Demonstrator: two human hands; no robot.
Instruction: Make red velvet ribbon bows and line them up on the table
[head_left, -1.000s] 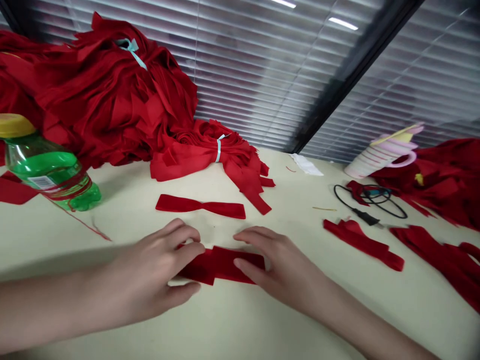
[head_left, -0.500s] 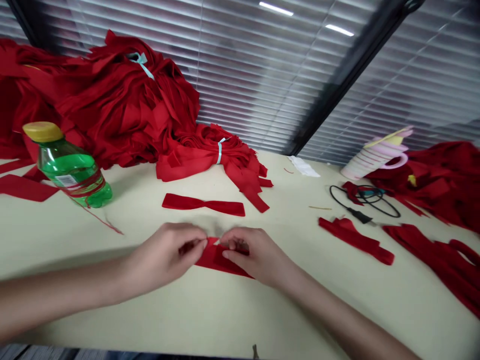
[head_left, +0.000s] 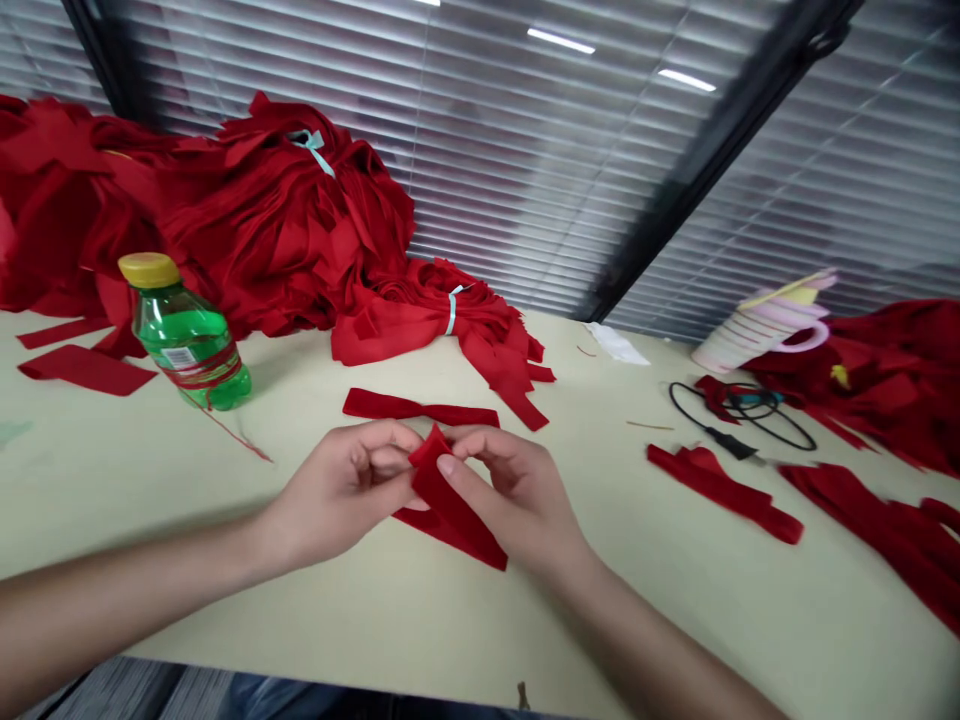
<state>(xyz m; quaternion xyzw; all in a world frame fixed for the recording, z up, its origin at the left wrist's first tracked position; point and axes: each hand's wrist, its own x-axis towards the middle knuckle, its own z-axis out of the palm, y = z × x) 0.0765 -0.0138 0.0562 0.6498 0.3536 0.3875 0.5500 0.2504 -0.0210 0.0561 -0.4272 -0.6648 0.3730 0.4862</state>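
Observation:
A folded red fabric strip (head_left: 450,510) is lifted off the cream table (head_left: 375,620), pinched at its middle between both hands. My left hand (head_left: 345,490) grips it from the left with fingers curled. From the right, my right hand (head_left: 517,490) pinches it with thumb and fingers closed. Just behind the hands a finished red bow-shaped strip (head_left: 420,408) lies flat on the table.
A green bottle (head_left: 187,340) with a yellow cap stands at left. A big heap of red fabric (head_left: 247,230) and a tied bundle (head_left: 442,320) lie behind. At right are more red strips (head_left: 720,485), a black cable (head_left: 742,415), stacked tape rolls (head_left: 765,320) and window blinds beyond.
The strip lay flat under my hands a second ago. Both hands have since gathered its middle and raised it off the table; the view shifted a little to the left.

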